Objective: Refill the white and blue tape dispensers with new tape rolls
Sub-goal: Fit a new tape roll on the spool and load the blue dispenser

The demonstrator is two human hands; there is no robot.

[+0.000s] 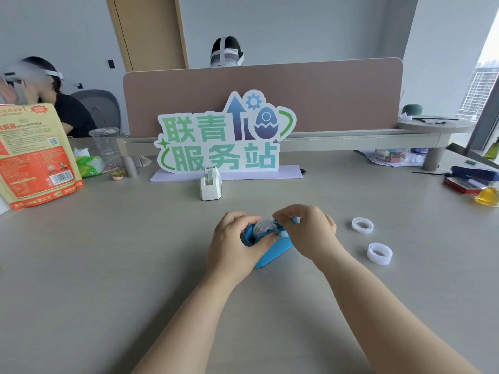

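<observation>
Blue dispenser (278, 251) on grey desk (135, 252) — partition (337, 98) behind

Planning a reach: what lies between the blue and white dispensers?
Only bare table between the blue dispenser and the white dispenser, per the head view.

The grey table (108, 265) bears a blue dispenser (272, 253), white dispenser (210, 186), sign (224, 147), far tape roll (362, 225) and near tape roll (379, 253).
</observation>
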